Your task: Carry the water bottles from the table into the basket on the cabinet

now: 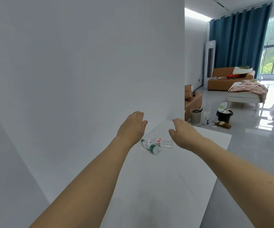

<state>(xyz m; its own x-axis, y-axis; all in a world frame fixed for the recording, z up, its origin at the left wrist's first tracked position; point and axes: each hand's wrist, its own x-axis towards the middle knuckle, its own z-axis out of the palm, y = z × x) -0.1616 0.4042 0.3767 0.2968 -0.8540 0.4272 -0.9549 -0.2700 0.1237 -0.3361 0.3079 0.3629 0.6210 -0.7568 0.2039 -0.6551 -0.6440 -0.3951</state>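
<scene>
Two clear plastic water bottles lie on their sides on the white table point(149, 178). The one with a green label point(151, 146) is nearer to me. The one with a red and white label point(163, 143) lies just behind it, and the two touch or nearly touch. My left hand point(133, 127) hovers above and to the left of them, fingers extended, holding nothing. On the other side, my right hand point(182, 130) hangs above and to the right of the bottles, also open and empty. Neither basket nor cabinet is in view.
A white wall point(83, 63) runs along the table's left side. Beyond the table's far end, on the glossy floor, stand a grey bin point(195, 116), a black bucket point(224, 115) and a plush toy point(222, 124). Further back are an orange sofa point(228, 78) and a daybed point(246, 94).
</scene>
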